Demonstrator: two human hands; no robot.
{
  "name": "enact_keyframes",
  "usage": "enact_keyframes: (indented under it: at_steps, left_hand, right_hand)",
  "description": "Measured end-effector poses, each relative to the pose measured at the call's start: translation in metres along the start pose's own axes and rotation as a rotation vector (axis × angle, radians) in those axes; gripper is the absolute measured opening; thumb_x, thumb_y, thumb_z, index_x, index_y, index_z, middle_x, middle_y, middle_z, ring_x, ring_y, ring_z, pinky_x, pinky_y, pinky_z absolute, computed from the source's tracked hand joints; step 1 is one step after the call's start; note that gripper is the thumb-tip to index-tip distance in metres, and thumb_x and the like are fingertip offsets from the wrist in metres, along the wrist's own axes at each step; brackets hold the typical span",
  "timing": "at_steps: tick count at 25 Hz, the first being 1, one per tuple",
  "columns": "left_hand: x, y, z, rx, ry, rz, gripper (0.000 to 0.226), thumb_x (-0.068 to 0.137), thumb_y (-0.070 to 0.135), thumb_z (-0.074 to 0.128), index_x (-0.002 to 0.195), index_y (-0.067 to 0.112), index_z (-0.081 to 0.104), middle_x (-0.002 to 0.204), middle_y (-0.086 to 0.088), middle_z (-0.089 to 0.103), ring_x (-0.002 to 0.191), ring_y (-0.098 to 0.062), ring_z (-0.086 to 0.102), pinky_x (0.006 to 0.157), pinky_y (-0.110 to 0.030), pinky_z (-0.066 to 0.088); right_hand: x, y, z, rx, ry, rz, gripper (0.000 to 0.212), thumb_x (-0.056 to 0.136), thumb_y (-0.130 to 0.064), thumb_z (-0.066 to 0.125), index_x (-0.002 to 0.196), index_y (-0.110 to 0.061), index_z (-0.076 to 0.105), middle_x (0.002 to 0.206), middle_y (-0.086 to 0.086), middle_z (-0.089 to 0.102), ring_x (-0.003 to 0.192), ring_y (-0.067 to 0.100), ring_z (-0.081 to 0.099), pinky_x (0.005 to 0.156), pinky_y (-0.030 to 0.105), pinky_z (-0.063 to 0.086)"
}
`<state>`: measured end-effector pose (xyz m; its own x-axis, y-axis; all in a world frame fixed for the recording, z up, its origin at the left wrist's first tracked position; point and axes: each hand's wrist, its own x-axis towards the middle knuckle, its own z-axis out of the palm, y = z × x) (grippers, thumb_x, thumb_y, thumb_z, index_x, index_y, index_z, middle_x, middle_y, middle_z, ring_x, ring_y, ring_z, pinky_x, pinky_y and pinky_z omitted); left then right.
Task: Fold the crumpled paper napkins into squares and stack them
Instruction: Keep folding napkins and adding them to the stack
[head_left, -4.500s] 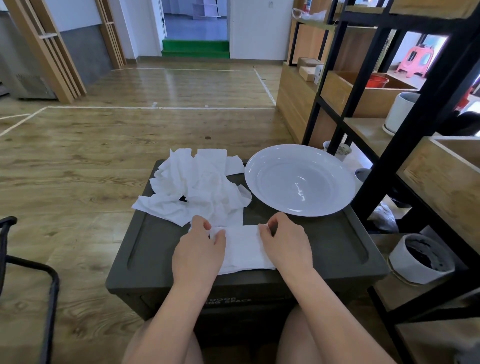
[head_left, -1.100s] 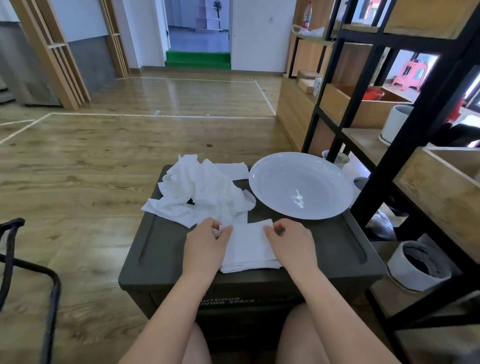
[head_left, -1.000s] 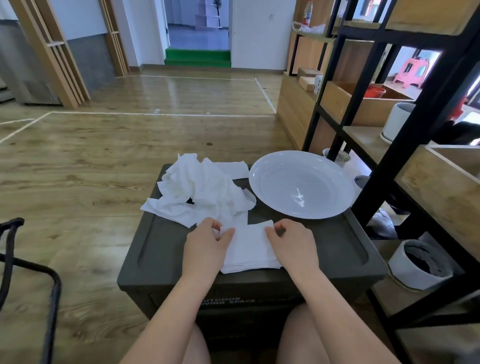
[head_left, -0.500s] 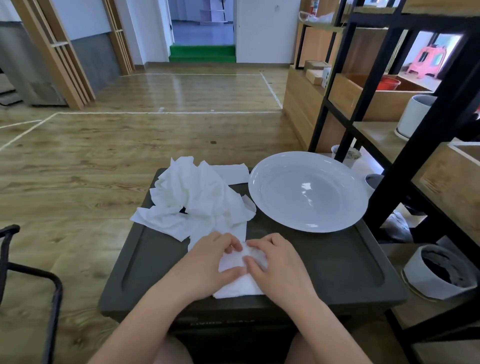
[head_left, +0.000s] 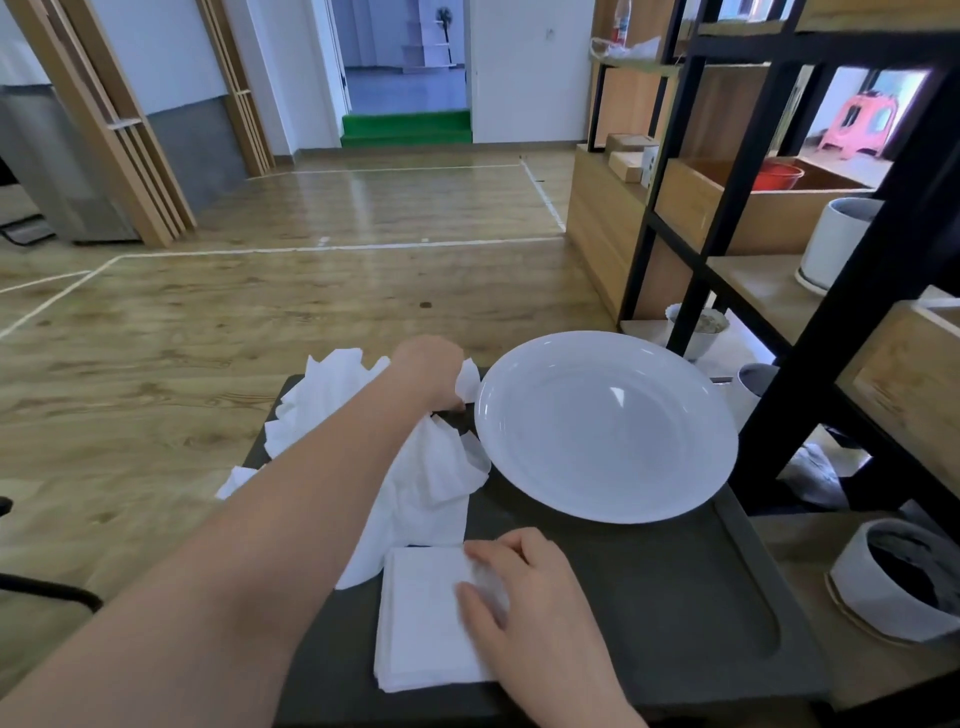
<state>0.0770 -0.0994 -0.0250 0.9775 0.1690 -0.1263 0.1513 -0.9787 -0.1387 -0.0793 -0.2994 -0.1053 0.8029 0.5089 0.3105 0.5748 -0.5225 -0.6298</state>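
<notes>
A folded white napkin square (head_left: 423, 623) lies at the near edge of the dark box lid (head_left: 649, 587). My right hand (head_left: 524, 597) rests flat on its right side, fingers spread. A heap of crumpled white napkins (head_left: 415, 478) sits at the lid's far left. My left hand (head_left: 428, 371) reaches across the heap to its far end and pinches a crumpled napkin (head_left: 467, 382) beside the plate's rim. The left forearm hides much of the heap.
A large white plate (head_left: 605, 428) stands on the lid's far right, with nothing in it. A black metal shelf (head_left: 831, 312) with wooden boxes and white pots rises close on the right. A black chair frame (head_left: 31, 587) is at the left. Wooden floor lies beyond.
The napkin under my hands has gone from a wide strip to a smaller square. My left hand has left it and reached forward to the far end of the heap; my right hand stays on the square.
</notes>
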Motion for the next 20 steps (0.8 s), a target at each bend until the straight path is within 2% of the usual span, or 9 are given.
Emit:
enact_keyframes:
  at_steps: [4,7,9,11,12,14,15,18,20]
  left_hand:
    - [0.012,0.003,0.014,0.001,0.049,-0.028,0.015,0.085,0.02,0.055,0.095,0.01,0.061,0.09,-0.004,0.06,0.079,-0.025,0.055,0.062,-0.029,0.039]
    - [0.005,-0.004,0.013,-0.199,0.162,-0.048,0.011,0.087,0.014,0.052,0.089,0.007,0.06,0.093,-0.01,0.064,0.08,-0.026,0.054,0.063,-0.028,0.037]
    - [-0.012,-0.011,0.002,-0.589,0.308,-0.099,0.014,0.092,0.021,0.053,0.09,0.01,0.061,0.089,-0.003,0.063,0.079,-0.02,0.054,0.067,-0.027,0.038]
    - [-0.044,-0.018,-0.012,-1.139,0.428,-0.1,0.01,0.091,0.022,0.055,0.09,0.017,0.064,0.085,0.005,0.066,0.077,-0.012,0.059,0.072,-0.025,0.042]
    - [-0.066,-0.018,-0.016,-1.401,0.424,-0.052,0.01,0.09,0.023,0.056,0.09,0.021,0.066,0.085,0.008,0.069,0.076,-0.009,0.061,0.074,-0.024,0.046]
    - [-0.114,-0.017,-0.018,-1.724,0.309,0.13,0.014,0.085,0.026,0.057,0.089,0.024,0.07,0.084,0.006,0.07,0.076,-0.009,0.064,0.073,-0.023,0.051]
    - [-0.136,-0.016,-0.016,-1.777,0.21,0.211,0.016,0.084,0.025,0.057,0.09,0.023,0.072,0.084,0.003,0.07,0.077,-0.01,0.064,0.071,-0.022,0.052]
    - [-0.182,-0.009,-0.009,-1.616,-0.113,0.347,0.022,0.085,0.022,0.056,0.101,0.013,0.07,0.091,-0.008,0.069,0.083,-0.014,0.064,0.071,-0.021,0.052]
    - [-0.201,-0.004,-0.003,-1.483,-0.21,0.362,0.027,0.085,0.023,0.055,0.107,0.015,0.069,0.1,-0.006,0.07,0.091,-0.012,0.064,0.074,-0.018,0.049]
  right_hand:
    - [0.001,-0.002,0.001,0.004,0.005,0.011,0.038,0.086,-0.042,0.053,0.121,-0.029,0.061,0.103,-0.014,0.044,0.093,0.002,0.039,0.077,0.01,0.032]
    - [0.0,-0.005,-0.002,0.014,-0.012,0.026,0.035,0.085,-0.039,0.057,0.119,-0.031,0.061,0.102,-0.016,0.044,0.092,0.001,0.041,0.077,0.007,0.031]
    - [-0.001,-0.007,-0.009,0.119,-0.023,0.068,0.03,0.083,-0.032,0.064,0.112,-0.04,0.062,0.097,-0.022,0.05,0.086,-0.001,0.046,0.075,0.005,0.034]
    - [-0.001,-0.007,-0.021,0.422,0.03,0.187,0.035,0.081,-0.014,0.07,0.098,-0.044,0.068,0.086,-0.018,0.062,0.071,0.0,0.052,0.065,0.008,0.04]
    - [-0.001,-0.007,-0.028,0.547,0.085,0.235,0.039,0.081,-0.006,0.069,0.094,-0.043,0.07,0.082,-0.014,0.065,0.064,0.002,0.053,0.061,0.01,0.042]
    - [0.002,-0.015,-0.041,0.67,0.177,0.284,0.038,0.083,-0.006,0.068,0.095,-0.042,0.07,0.083,-0.012,0.068,0.068,0.005,0.059,0.062,0.012,0.046]
    - [0.005,-0.021,-0.048,0.705,0.192,0.288,0.032,0.084,-0.014,0.068,0.099,-0.042,0.067,0.087,-0.014,0.069,0.076,0.003,0.063,0.066,0.011,0.048]
    - [0.019,-0.046,-0.07,0.726,-0.006,0.267,0.036,0.075,-0.05,0.065,0.111,-0.047,0.058,0.105,-0.024,0.066,0.097,-0.003,0.062,0.078,0.019,0.053]
    - [0.025,-0.063,-0.079,0.574,-0.131,0.206,0.03,0.074,-0.051,0.065,0.104,-0.046,0.065,0.102,-0.026,0.067,0.097,-0.007,0.06,0.078,0.02,0.049]
